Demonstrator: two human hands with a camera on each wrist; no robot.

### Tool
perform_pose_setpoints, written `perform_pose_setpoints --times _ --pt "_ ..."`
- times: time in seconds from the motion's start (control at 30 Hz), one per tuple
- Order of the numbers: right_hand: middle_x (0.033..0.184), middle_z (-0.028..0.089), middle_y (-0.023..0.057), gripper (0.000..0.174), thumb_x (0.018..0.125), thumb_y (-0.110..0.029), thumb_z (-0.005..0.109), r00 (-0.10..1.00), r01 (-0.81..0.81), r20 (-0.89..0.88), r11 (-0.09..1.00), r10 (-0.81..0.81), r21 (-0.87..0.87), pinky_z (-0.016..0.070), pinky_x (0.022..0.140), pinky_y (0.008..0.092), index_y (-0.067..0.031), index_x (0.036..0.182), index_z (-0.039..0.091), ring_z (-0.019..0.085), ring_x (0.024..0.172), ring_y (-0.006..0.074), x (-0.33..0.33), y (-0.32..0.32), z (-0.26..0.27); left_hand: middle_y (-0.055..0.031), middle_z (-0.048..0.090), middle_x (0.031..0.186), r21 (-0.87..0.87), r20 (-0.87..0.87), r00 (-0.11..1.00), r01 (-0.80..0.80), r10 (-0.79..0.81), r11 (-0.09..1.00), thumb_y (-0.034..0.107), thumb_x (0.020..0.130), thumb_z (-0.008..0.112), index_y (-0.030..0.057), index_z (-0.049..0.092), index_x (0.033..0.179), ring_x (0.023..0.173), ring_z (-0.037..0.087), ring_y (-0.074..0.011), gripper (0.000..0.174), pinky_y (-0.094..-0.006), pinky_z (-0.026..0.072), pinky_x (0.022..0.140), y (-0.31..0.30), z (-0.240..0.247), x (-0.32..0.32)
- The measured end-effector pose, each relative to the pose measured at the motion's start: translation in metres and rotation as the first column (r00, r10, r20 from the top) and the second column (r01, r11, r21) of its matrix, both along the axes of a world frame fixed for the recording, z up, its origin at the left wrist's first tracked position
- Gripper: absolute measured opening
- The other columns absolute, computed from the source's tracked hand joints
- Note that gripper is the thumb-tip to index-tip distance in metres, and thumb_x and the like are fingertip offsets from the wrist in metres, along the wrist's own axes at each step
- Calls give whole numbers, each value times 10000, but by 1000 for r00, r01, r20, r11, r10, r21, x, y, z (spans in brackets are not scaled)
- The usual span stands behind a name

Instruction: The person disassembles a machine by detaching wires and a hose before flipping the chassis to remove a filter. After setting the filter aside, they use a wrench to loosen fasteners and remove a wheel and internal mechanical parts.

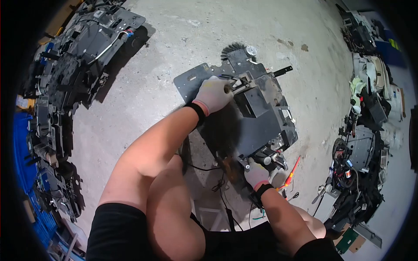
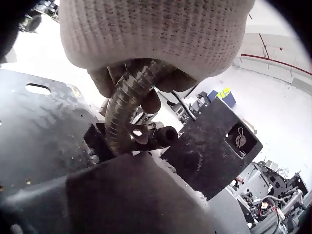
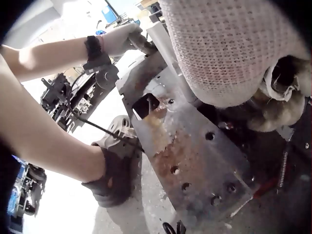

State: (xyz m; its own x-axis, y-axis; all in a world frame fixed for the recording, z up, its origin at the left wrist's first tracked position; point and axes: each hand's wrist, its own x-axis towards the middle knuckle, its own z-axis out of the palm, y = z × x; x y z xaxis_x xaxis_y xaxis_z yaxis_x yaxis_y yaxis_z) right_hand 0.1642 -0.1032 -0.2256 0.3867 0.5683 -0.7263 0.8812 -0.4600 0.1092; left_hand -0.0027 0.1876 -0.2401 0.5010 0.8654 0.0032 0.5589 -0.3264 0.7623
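Observation:
A dark metal machine chassis lies on the floor in front of the person. Up at its far left part, the gloved left hand curls its fingers round a ribbed, curved hose, which rises beside a black upright plate. Low on the near right end, the gloved right hand grips the chassis edge beside a rust-stained metal plate with several holes. Its fingertips are curled, and the exact part beneath them is hidden. A round black brush sticks out at the chassis's far end.
A red and yellow screwdriver lies right of the chassis. Dark machine parts line the left side, with more parts piled on the right. A black cable runs near the person's shoe.

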Motion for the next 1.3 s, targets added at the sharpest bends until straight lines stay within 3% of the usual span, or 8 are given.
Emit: perform_pose_setpoints --times 0.2,0.27,0.43,0.67,0.8,1.03,1.13,1.3 --pt "945 714 170 447 980 -393 433 1000 -4 0 999 4 39 531 737 500 -126 1318 552 688 890 379 1 -8 -9 -184 658 872 -41 -23 998 49 -50 998 294 800 611 47 690 853 933 617 -365 265 -437 466 861 -18 -1 3" --pt "938 703 201 474 906 -262 476 1000 11 -5 997 -11 70 533 760 509 -125 1357 532 679 878 396 -1 -9 -4 -217 670 900 -87 52 998 -20 25 996 296 806 599 26 681 857 869 649 -390 286 -426 521 786 -1 -13 3" --pt "966 683 243 515 929 -289 522 996 70 -64 991 -63 111 510 743 539 -152 1419 444 658 890 435 -3 -26 -1 -162 713 936 -153 -224 962 122 -155 981 372 834 563 72 729 869 951 671 -334 345 -455 468 872 29 -10 18" --pt "952 702 200 587 890 -276 535 1000 -25 -8 999 25 -24 533 753 509 -131 1447 419 686 877 389 0 -10 -2 -180 699 873 -120 -37 999 34 -39 992 397 862 565 59 725 846 889 671 -340 375 -416 500 848 20 -14 15" --pt "900 704 208 538 879 -236 513 996 -87 19 996 87 14 546 737 497 -75 1392 484 695 847 375 0 -5 -13 -228 631 771 -127 243 963 -85 114 988 231 774 616 -20 672 816 769 635 -371 261 -397 503 723 1 -20 0" --pt "904 714 177 408 895 -260 499 990 -139 -6 988 139 71 546 715 493 -83 1255 574 697 840 357 5 5 -26 -46 567 610 -266 355 882 -223 311 938 166 805 610 -2 614 692 604 507 -95 203 -294 432 605 13 -23 -28" --pt "882 708 189 370 909 -272 490 992 -124 -19 988 126 93 540 724 509 -106 1225 586 686 843 376 6 9 -23 -76 625 630 -542 458 749 -192 479 818 229 830 624 -19 661 728 603 571 -141 271 -306 461 600 28 -19 -38" --pt "852 699 198 442 912 -292 514 985 -151 -72 982 159 110 539 697 512 -109 1313 548 680 824 393 11 3 -18 -28 649 774 -438 314 843 -279 437 854 277 854 679 26 686 850 711 560 -98 251 -293 459 641 29 -21 -38"
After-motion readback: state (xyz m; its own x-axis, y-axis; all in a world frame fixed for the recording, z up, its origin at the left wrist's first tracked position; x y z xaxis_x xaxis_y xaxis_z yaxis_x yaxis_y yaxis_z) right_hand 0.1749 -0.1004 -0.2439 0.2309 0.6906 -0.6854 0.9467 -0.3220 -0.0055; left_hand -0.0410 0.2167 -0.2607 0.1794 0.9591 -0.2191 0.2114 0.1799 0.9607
